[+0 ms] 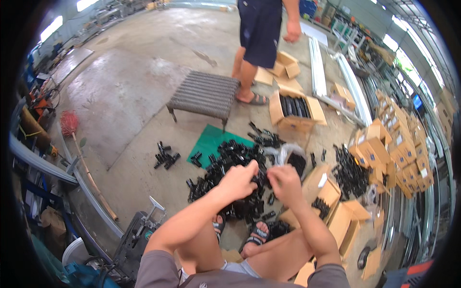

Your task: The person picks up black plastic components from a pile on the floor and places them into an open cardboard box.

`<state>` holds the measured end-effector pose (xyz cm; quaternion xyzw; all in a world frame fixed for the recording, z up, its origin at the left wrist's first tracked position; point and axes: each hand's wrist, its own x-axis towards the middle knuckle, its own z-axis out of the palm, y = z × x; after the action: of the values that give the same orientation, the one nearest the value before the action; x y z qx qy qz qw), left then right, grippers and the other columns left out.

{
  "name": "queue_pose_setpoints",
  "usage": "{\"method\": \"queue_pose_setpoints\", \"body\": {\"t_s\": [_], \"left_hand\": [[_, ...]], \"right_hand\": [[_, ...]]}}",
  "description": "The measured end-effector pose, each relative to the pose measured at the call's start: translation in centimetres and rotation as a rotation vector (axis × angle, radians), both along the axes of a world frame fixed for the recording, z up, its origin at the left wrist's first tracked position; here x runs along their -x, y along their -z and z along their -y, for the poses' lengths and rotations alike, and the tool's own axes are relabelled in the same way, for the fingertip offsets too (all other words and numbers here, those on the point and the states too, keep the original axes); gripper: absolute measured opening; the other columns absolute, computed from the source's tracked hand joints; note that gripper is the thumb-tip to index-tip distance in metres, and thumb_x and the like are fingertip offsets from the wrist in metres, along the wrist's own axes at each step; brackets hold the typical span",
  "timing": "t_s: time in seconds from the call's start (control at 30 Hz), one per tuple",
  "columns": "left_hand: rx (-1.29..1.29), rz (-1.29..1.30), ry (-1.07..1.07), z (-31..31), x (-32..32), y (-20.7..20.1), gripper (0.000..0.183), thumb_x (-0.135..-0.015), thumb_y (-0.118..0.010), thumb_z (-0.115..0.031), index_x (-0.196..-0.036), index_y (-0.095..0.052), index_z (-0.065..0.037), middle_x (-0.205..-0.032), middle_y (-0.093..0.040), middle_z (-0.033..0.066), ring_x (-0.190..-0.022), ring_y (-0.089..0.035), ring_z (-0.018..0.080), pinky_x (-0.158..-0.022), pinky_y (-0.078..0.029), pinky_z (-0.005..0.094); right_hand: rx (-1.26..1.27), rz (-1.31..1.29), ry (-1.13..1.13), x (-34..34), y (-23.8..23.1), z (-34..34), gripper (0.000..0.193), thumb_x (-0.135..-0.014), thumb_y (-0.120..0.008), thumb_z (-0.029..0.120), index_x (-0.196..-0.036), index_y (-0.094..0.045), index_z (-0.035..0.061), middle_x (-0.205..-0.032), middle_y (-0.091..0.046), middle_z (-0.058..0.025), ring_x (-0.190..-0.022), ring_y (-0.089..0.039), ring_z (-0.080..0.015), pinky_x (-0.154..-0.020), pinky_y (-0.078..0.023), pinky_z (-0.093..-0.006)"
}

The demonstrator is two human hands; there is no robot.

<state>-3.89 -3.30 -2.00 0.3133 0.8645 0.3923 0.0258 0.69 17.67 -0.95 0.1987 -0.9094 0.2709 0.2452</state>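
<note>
My left hand is closed above a large heap of black tube-like parts, its fingers curled in. Close beside it, my right hand is closed too, with thumb and fingertips pinched together. Something small and dark shows between the two hands, but I cannot make out what it is or which hand holds it. Under the far side of the heap lies a green sheet. Just beyond my right hand is a clear plastic bag with small black pieces in it.
A person stands beyond a woven stool. An open carton of black parts is near their feet. To the right are another black heap, stacked cartons and open boxes. A broom lies left.
</note>
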Motion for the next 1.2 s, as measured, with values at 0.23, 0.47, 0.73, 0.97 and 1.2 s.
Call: {"method": "queue_pose_setpoints", "body": {"t_s": [0.23,0.47,0.73,0.97,1.2], "left_hand": [[-0.157,0.089,-0.201,1.1,0.2,-1.7,0.039,-0.078,-0.084,-0.014,-0.102,-0.055,-0.002,-0.091,-0.073,0.0154,-0.087,-0.074,0.0319,-0.076,-0.057,0.0391],[-0.164,0.091,-0.248,0.9,1.7,-1.0,0.037,-0.078,-0.084,-0.013,-0.102,-0.057,-0.002,-0.088,-0.073,0.0138,-0.079,-0.073,0.0245,-0.075,-0.056,0.0329],[-0.052,0.206,-0.223,0.4,2.3,-0.9,0.035,-0.078,-0.084,-0.014,-0.101,-0.059,-0.003,-0.087,-0.074,0.0123,-0.078,-0.073,0.0206,-0.074,-0.056,0.0313],[-0.059,0.324,-0.175,-0.2,2.5,-0.1,0.034,-0.078,-0.085,-0.014,-0.098,-0.06,-0.004,-0.087,-0.074,0.0105,-0.077,-0.071,0.016,-0.074,-0.056,0.0285],[0.005,0.321,-0.168,0.2,3.1,0.6,0.034,-0.081,-0.083,-0.018,-0.102,-0.058,-0.008,-0.079,-0.07,0.0124,-0.074,-0.072,0.0317,-0.065,-0.055,0.0371]], "right_hand": [[0.453,0.42,0.398,3.7,7.2,-8.2,0.019,-0.094,-0.068,0.016,-0.103,-0.074,-0.0003,-0.084,-0.074,-0.0107,-0.075,-0.069,-0.0171,-0.071,-0.053,-0.03],[-0.067,0.598,0.49,8.0,18.0,-13.0,0.02,-0.089,-0.066,0.021,-0.099,-0.077,0.0078,-0.094,-0.074,-0.0225,-0.089,-0.072,-0.0391,-0.079,-0.057,-0.0502],[-0.543,0.82,0.475,13.5,28.0,-14.5,0.016,-0.087,-0.062,0.009,-0.095,-0.075,0.002,-0.099,-0.075,-0.0194,-0.095,-0.074,-0.0368,-0.081,-0.06,-0.0472],[-0.458,0.798,0.478,17.7,32.8,-13.2,0.018,-0.088,-0.061,0.009,-0.094,-0.078,0.0046,-0.097,-0.075,-0.0206,-0.096,-0.073,-0.0372,-0.082,-0.059,-0.0473],[-0.417,0.983,0.574,19.2,35.1,-11.5,0.022,-0.094,-0.059,0.014,-0.104,-0.078,0.007,-0.114,-0.074,-0.0167,-0.107,-0.072,-0.0355,-0.09,-0.059,-0.0471]]}}
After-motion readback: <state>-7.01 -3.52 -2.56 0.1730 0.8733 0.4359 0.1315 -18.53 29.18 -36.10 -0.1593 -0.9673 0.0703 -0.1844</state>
